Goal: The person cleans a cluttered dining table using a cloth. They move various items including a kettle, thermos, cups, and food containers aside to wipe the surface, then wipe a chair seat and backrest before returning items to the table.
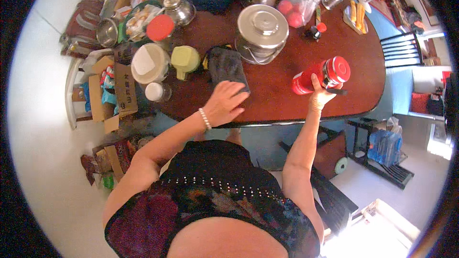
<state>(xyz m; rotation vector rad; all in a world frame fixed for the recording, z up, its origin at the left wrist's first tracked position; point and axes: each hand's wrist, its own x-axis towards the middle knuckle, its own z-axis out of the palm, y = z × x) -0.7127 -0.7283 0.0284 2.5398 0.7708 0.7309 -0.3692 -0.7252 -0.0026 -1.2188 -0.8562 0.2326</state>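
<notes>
My right hand [320, 96] grips a red vacuum flask [307, 78] by its upper part, below the shiny red lid [339, 68]. The flask is tilted over the table, lid to the right, and a dark strap or handle sticks out past my fingers. My left hand [226, 102], with a beaded bracelet at the wrist, hovers at the near edge of a dark folded cloth [226, 63]. Its fingers are loosely apart and hold nothing; whether they touch the cloth I cannot tell. Behind the cloth stands a lidded metal pail [263, 25] with a wire handle.
On the brown table [276, 104], a yellow-green pitcher [184, 59], a white-lidded tub [150, 62] and a small jar [156, 92] stand left. A metal teapot [178, 9] is farther back. Fried dough sticks [358, 16] lie far right. A cardboard box [123, 87] sits beside the table.
</notes>
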